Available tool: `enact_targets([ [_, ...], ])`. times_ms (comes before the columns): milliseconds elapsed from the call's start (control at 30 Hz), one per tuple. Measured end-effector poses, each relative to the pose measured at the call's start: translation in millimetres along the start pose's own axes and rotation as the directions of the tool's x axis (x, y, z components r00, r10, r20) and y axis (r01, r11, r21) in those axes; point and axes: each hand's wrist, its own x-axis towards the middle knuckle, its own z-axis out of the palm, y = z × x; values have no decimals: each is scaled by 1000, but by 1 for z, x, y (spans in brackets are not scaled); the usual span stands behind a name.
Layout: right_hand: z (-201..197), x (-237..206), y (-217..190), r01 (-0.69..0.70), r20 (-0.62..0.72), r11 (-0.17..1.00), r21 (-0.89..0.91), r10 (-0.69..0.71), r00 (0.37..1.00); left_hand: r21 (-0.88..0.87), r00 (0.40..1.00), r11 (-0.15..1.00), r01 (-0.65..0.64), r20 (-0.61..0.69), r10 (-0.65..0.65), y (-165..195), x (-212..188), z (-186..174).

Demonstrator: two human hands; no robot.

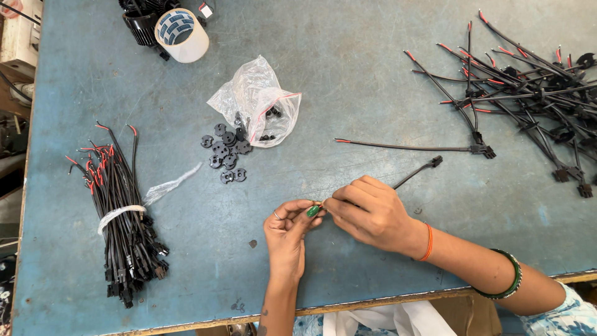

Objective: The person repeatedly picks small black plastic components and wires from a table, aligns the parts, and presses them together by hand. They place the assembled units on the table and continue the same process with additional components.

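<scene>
Blue table (373,56). Loose cable pile (528,93) far right; tied bundle (124,230) at left. Plastic bag (258,99) and black discs (225,152) mid-table, tape roll (181,34) at top. Right hand (370,211), fingers pinched shut on a black cable (418,170) near the front edge. Left hand (287,233) touches it, fingertips closed on the cable's end. What the fingers pinch there cannot be made out.

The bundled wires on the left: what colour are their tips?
Red tips on black wires, head view.
</scene>
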Motion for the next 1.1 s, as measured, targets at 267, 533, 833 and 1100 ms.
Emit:
enact_targets([
  [267, 2, -6, 2, 47, 28, 998, 37, -48, 998, 125, 996, 989, -78, -39, 84, -4, -2, 1],
  [533, 12, -10, 3, -131, -21, 986, 106, 134, 991, 156, 989, 977, -147, 13, 147, -6, -7, 6],
  [833, 10, -7, 1, -313, 108, 897, 313, 294, 950, 207, 984, 965, -160, -44, 173, -3, -6, 7],
  [1100, 13, -13, 4, -417, 184, 804, 424, 375, 909, 303, 949, 899, -316, 110, 296, 0, -11, 13],
])
